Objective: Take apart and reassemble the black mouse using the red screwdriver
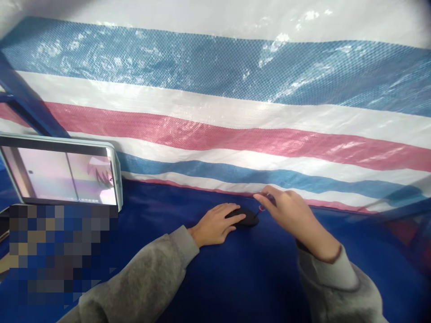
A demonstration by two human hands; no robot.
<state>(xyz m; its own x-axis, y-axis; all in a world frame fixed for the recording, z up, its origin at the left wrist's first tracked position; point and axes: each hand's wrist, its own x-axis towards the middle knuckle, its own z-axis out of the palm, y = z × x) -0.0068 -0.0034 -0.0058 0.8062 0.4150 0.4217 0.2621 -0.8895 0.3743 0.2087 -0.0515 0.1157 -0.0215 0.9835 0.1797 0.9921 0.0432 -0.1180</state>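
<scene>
From my remote seat I see the left hand laid flat and low, fingers closed over a black, rounded object shaped like a computer mouse. I judge that this grip pins it against the smooth, dark-blue covered surface underneath, so it won't skid. Its right end pokes out beyond those fingertips, between the two hands, which leaves it within reach of the right hand. There the thumb and fingers are pinched together on a slim, dark tool with a pinkish band, angled down to that end, I think for fine control. I cannot tell whether its tip touches. Well to the left of the left hand stands a pale-edged, rectangular screen, leaning back, seemingly for viewing. Beyond both hands hangs a striped white, blue and pink woven plastic sheet.
</scene>
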